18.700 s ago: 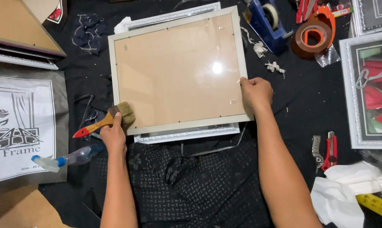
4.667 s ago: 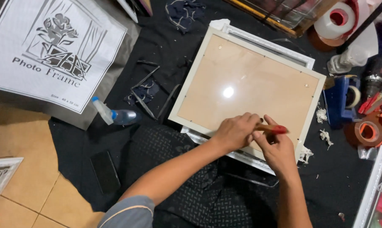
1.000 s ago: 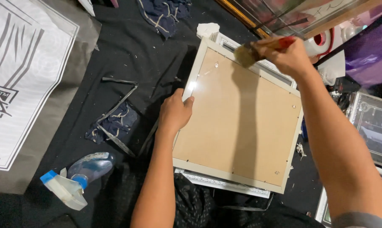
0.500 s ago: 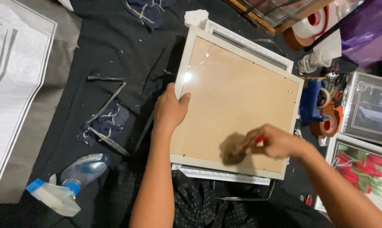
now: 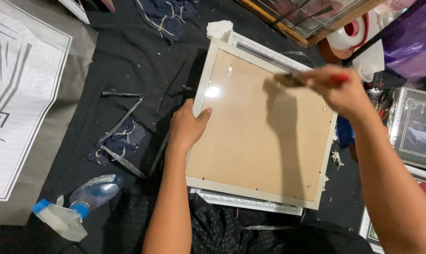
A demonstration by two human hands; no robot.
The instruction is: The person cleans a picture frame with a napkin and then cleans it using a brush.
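A white picture frame (image 5: 208,80) lies face down on black cloth, its tan backing board (image 5: 250,136) showing a glare spot. My left hand (image 5: 187,126) rests on the frame's left edge with the thumb on the board. My right hand (image 5: 340,91) hovers above the frame's upper right part, gripping a paintbrush (image 5: 295,79) with a red handle; the bristles point left. The hand's shadow falls across the board.
A spray bottle (image 5: 83,200) lies at lower left, near a dark rag (image 5: 123,141) and thin metal strips. Printed paper (image 5: 20,94) covers the left. Tape rolls (image 5: 347,35), a wooden frame (image 5: 293,19) and framed pictures (image 5: 417,127) crowd the right. A second white frame (image 5: 246,202) lies underneath.
My right hand has swung the brush from the frame's lower right up to its upper right. My left hand stays on the left edge.
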